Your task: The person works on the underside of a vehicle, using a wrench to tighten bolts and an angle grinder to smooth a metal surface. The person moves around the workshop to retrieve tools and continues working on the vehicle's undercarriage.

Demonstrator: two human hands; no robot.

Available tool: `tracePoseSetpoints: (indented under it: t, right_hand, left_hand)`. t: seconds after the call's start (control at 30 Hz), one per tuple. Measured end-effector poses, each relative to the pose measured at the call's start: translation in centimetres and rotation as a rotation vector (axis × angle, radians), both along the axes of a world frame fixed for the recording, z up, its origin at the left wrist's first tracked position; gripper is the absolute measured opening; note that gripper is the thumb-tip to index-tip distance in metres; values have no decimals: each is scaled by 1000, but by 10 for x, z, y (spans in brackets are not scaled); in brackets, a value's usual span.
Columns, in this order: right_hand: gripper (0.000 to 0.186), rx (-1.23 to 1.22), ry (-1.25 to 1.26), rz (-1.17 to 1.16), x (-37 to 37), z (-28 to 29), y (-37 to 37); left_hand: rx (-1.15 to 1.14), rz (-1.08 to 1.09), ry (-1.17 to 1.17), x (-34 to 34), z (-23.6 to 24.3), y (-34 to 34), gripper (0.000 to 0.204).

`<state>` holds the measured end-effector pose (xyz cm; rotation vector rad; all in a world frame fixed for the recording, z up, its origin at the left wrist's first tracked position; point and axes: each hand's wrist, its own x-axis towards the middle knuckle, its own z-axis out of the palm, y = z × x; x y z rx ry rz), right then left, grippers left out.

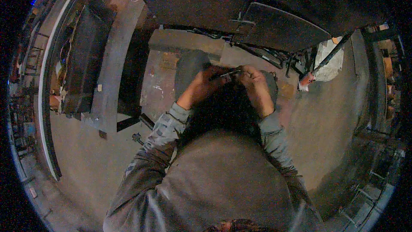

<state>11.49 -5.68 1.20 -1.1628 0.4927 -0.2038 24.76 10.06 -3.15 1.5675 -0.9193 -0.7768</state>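
My hands meet over my lap, above a dark, furry-looking or cloth-like mass (223, 107). Between them is a thin, pale, shiny strip (231, 73), whose kind I cannot make out. The fingers of my right hand (257, 87) are bent and pinched at the strip's right end. My left hand (198, 87) is curled at the other side, its fingertips lost in shadow against the dark mass, so what it grips is unclear. Both forearms come up from below in grey sleeves.
In front stands a large dark table or panel (193, 2) with a metal frame (257, 51) beneath it. A long dark bundle (88, 56) lies on a grey bench (105, 81) at left. White sheet material (330, 62) hangs at right. A metal rack (362, 195) stands lower right.
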Motion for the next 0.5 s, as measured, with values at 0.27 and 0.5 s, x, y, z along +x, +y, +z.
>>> tracePoseSetpoints:
  t: [0.27, 0.5]
  right_hand:
    - [16, -450, 95, -67, -4, -26, -18]
    - [32, -315, 41, -22, -16, -66, -26]
  left_hand:
    - [-171, 69, 168, -1, 3, -8, 24]
    - [-159, 79, -56, -6, 15, -10, 23]
